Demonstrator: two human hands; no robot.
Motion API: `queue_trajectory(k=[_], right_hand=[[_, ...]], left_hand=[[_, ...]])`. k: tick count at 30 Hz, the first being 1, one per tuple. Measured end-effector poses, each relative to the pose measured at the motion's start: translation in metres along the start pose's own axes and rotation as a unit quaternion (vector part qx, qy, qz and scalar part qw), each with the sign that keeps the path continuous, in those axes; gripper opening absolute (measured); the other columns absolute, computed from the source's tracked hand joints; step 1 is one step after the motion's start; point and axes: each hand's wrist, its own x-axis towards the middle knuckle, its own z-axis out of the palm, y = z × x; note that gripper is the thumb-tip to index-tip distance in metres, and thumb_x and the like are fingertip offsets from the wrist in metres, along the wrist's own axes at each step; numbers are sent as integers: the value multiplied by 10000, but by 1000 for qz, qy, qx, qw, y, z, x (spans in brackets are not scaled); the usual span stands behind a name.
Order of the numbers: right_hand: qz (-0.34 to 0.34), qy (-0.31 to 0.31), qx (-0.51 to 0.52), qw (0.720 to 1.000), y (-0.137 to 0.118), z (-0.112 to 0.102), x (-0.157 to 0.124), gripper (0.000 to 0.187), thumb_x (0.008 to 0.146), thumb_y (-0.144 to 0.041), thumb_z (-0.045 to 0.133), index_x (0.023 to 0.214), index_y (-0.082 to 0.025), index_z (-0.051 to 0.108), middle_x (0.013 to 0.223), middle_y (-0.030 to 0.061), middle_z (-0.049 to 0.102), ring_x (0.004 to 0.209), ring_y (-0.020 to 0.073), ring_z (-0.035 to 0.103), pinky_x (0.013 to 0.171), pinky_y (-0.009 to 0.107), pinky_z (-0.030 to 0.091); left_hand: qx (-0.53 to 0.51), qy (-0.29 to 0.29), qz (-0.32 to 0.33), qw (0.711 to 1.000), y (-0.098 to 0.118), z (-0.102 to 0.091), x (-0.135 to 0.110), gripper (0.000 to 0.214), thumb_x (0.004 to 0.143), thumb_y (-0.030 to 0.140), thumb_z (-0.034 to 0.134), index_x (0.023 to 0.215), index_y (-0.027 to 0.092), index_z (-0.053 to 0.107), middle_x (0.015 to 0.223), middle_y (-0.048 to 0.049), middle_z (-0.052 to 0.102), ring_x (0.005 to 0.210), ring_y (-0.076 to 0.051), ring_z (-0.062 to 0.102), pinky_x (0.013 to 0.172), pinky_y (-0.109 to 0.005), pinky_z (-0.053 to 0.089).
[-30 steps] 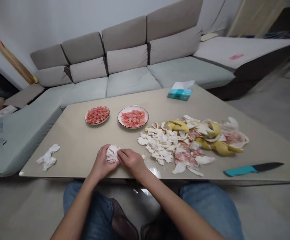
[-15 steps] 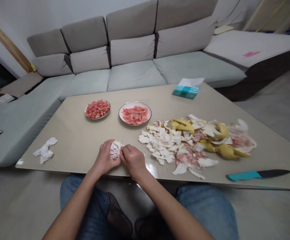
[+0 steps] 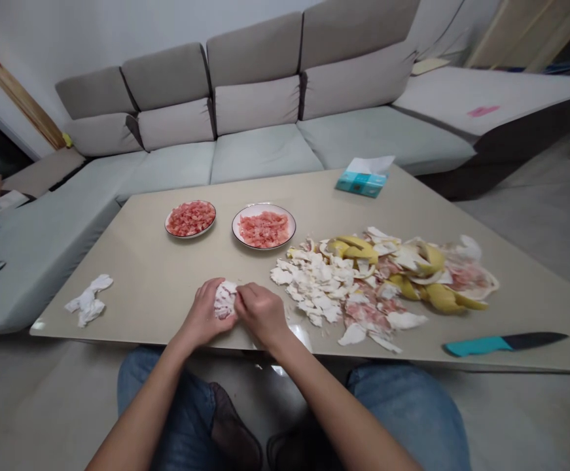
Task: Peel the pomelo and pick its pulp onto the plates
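Compared with half a second ago, little has changed: the camera's view has shifted slightly, so the bench [image 3: 152, 275] and what stands on it appear a touch lower, while both hands keep nearly the same pose around the fruit piece [image 3: 225, 301]. Against the frame a second ago, the fingers of the right hand [image 3: 265, 316] look more curled, and reddish streaks show more clearly across the white surface of the piece. It sits over the near edge of the bench, between the two hands; whether it touches the bench top is hidden. The left hand [image 3: 204, 313] grasps it, fingers wrapped around its left side and thumb along its lower edge, leaving the face toward the camera exposed. The right fingers are bunched together and pinch at its right edge; whether a shred is caught between their tips is too small to tell. Just right of the right hand lies a heap of white peel scraps [image 3: 319, 284], joined by yellow rind [image 3: 449, 297]. Two plates of pink pulp, the left plate [image 3: 168, 230] and the right plate [image 3: 238, 237], stand beyond the hands.
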Motion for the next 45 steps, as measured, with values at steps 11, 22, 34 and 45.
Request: queue_trajectory(k=[11, 22, 34, 45], right_hand=[[102, 94, 149, 979, 46, -41, 9, 201, 878, -229, 518, 939, -176, 702, 881, 51, 715, 706, 156, 630, 702, 261, 472], [156, 111, -123, 974, 113, -82, -12, 257, 892, -311, 517, 802, -164, 708, 752, 86, 678, 717, 220, 593, 631, 305, 403], [-100, -80, 92, 988, 10, -31, 12, 193, 925, -186, 518, 1012, -185, 690, 977, 87, 696, 890, 181, 629, 792, 276, 477], [-169, -230, -85, 955, -3, -37, 40, 158, 820, -21, 590, 871, -132, 690, 840, 109, 673, 763, 216, 603, 616, 284, 403]], left_hand=[[-47, -16, -36, 998, -6, -9, -18, 783, 706, 322, 755, 1396, 280, 387, 1459, -118, 265, 1397, -309, 293, 1153, -470, 276], [-127, 15, -93, 988, 1, -1, -12, 736, 733, 298, 721, 1379, 223, 376, 1397, -122, 455, 1295, -263, 455, 1119, -444, 329], [-111, 25, -83, 990, -2, 8, -7, 679, 742, 296, 714, 1344, 221, 409, 1356, -113, 485, 1273, -252, 472, 1094, -430, 363], [-107, 32, -81, 990, 0, 11, -4, 705, 702, 279, 739, 1328, 199, 424, 1331, -134, 483, 1252, -271, 476, 1083, -445, 375]])
